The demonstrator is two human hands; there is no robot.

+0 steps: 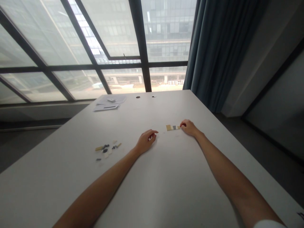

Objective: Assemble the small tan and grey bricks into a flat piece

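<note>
Both my arms reach out over a white table (166, 177). My right hand (189, 127) rests on the table with its fingers curled, the fingertips pinching the right end of a small flat strip of tan, grey and white bricks (173, 127). My left hand (146, 141) lies on the table a little to the left of the strip, fingers loosely curled and index finger stretched forward; whether it holds a piece I cannot make out. A scatter of several small loose bricks (107, 149), tan, dark and white, lies further left of my left hand.
Some sheets of paper (109, 103) with a small object on them lie near the table's far edge. Two dark holes (138, 97) sit in the tabletop beyond. A large window and a blue-grey curtain (213, 53) stand behind the table.
</note>
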